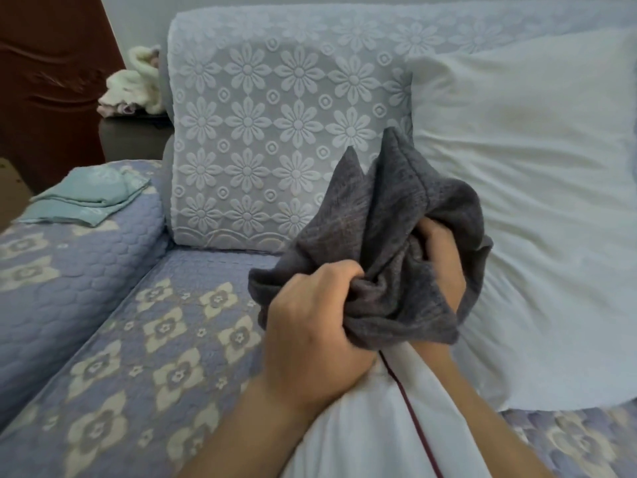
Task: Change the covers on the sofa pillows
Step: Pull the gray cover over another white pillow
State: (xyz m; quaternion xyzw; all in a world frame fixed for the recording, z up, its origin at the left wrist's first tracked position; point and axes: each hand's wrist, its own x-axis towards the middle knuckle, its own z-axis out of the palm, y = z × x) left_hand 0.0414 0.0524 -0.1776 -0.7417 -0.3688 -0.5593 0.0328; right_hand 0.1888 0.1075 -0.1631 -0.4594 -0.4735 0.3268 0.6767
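Cover [389, 236], grey and bunched, sits at the top of the white pillow [362, 426]; left hand [317, 326] and right hand [437, 257] have fingers clamped on it. Bunched cloth may snag at a pillow corner, straining the seam, I judge

Far left there's a dark red-brown wooden panel [44, 81] w/ carved lines, and just beside it a dark side table [134, 136] tucked behind the sofa arm. On that table sits a heap of cream and pale pink fluffy cloth [132, 86], crumpled, touching the edge of the sofa back. A pale wall [138, 19] shows above it, and a small strip of floor [10, 201] at the left edge, too dim to tell what it's made of.
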